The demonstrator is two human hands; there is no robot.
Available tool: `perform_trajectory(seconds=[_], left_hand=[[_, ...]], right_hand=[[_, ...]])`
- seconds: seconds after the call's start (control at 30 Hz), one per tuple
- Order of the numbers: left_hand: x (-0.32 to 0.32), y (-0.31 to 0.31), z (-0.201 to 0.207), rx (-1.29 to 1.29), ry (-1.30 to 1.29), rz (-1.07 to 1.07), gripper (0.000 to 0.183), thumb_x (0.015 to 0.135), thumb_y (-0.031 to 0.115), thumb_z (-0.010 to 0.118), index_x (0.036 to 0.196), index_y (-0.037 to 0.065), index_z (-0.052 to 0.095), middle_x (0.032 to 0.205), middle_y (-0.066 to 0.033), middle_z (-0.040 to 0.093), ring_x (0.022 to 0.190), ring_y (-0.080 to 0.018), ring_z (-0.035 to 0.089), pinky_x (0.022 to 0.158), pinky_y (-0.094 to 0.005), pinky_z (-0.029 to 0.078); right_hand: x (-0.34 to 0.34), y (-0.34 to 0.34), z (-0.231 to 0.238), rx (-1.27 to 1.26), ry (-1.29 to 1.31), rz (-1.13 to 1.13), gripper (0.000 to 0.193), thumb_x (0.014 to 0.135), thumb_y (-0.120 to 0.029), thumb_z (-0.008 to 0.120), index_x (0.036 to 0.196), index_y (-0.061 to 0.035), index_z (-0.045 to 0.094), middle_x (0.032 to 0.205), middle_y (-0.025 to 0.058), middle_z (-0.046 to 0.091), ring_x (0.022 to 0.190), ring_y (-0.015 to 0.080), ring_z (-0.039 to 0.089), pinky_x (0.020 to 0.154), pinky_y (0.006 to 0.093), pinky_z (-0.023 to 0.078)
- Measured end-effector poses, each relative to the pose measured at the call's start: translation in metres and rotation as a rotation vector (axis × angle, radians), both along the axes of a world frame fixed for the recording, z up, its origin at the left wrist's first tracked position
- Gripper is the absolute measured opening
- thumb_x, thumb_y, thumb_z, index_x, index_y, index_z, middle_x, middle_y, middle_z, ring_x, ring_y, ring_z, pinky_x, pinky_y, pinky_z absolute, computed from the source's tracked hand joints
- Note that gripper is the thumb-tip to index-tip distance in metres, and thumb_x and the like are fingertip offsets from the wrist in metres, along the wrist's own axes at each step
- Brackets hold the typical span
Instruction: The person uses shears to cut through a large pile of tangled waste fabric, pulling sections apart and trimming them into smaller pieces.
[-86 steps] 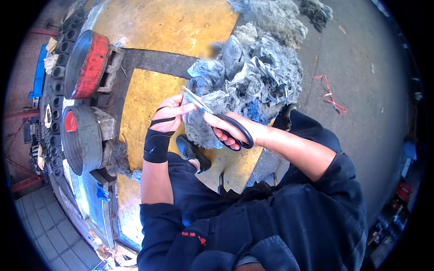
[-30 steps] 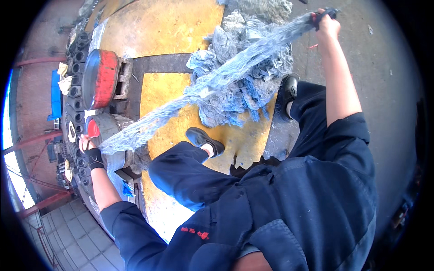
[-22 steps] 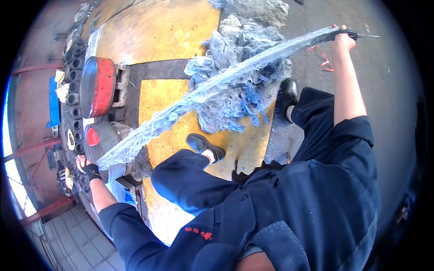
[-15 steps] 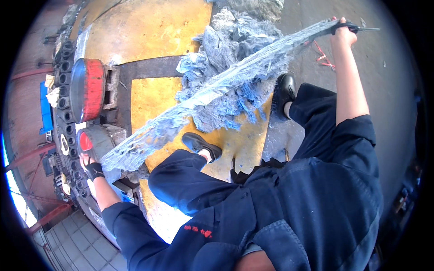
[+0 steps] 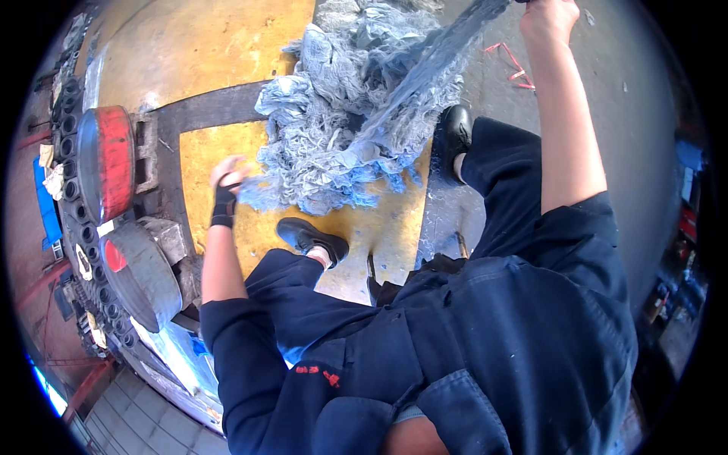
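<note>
A heap of grey-blue netting (image 5: 341,121) lies in front of me, partly on a yellow floor plate. From it a gathered strand runs up to the right, into my right hand (image 5: 552,21) at the top edge. That hand is closed on the netting, its fingertips partly cut off by the frame. My left hand (image 5: 230,176), with a black band round wrist and palm, hovers at the heap's left edge. Motion smears its fingers, and I cannot tell whether they hold the netting's loose end.
To the left stand two round drums, one red-sided (image 5: 114,163) and one grey (image 5: 142,273), beside concrete blocks (image 5: 163,236). Behind them runs a row of dark rings (image 5: 70,125). A red cord (image 5: 516,68) lies on the grey floor. My shoes (image 5: 312,241) flank the heap's near side.
My left hand has swung right and inward from beside the grey drum. The strand stretched between my hands has slackened toward the heap. My right hand has shifted up to the frame's top edge.
</note>
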State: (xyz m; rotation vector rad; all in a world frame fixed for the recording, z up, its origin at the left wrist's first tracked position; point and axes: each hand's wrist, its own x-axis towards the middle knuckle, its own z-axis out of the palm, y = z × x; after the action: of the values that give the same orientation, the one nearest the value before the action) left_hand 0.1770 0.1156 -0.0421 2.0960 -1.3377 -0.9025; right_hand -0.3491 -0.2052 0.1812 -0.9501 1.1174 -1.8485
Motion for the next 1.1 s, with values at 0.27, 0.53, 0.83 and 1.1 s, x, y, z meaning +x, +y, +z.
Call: perform_trajectory(seconds=[0.27, 0.53, 0.83, 1.1], left_hand=[[-0.217, -0.072, 0.019, 0.141, -0.172, -0.741, 0.059, 0.053, 0.037, 0.078, 0.105, 0.013, 0.065, 0.097, -0.0093, 0.05, 0.096, -0.0279, 0.053, 0.079, -0.0377, 0.044], [-0.207, -0.034, 0.013, 0.186, -0.188, -0.733, 0.042, 0.067, 0.035, 0.074, 0.092, 0.004, 0.065, 0.09, -0.0098, 0.057, 0.095, -0.023, 0.053, 0.08, -0.0337, 0.043], [-0.153, 0.018, 0.114, 0.47, 0.692, -0.257, 0.029, 0.083, 0.019, 0.064, 0.104, -0.002, 0.061, 0.089, -0.0068, 0.065, 0.084, -0.0136, 0.059, 0.078, -0.0261, 0.045], [-0.139, 0.044, 0.147, 0.352, 0.962, -0.058, 0.027, 0.077, 0.012, 0.068, 0.099, -0.004, 0.062, 0.086, -0.0074, 0.064, 0.075, -0.0145, 0.059, 0.075, -0.0279, 0.045]], right_hand=[[-0.003, -0.002, 0.003, 0.018, 0.059, -0.039, 0.012, 0.084, -0.013, 0.062, 0.082, -0.002, 0.058, 0.069, 0.0052, 0.061, 0.061, 0.0148, 0.058, 0.053, 0.026, 0.043], [0.017, 0.012, 0.023, -0.096, 0.148, -0.063, 0.014, 0.084, -0.012, 0.064, 0.087, -0.0026, 0.054, 0.069, 0.0018, 0.055, 0.059, 0.0122, 0.054, 0.052, 0.0265, 0.043], [0.113, 0.045, -0.053, -0.137, 1.295, 0.375, 0.014, 0.08, -0.013, 0.056, 0.081, -0.0003, 0.052, 0.065, 0.0157, 0.056, 0.058, 0.0329, 0.055, 0.056, 0.0397, 0.046], [0.13, 0.144, -0.042, -0.015, 1.31, 0.785, 0.029, 0.073, -0.029, 0.07, 0.078, -0.0014, 0.062, 0.081, 0.0149, 0.064, 0.074, 0.0284, 0.064, 0.067, 0.0384, 0.052]])
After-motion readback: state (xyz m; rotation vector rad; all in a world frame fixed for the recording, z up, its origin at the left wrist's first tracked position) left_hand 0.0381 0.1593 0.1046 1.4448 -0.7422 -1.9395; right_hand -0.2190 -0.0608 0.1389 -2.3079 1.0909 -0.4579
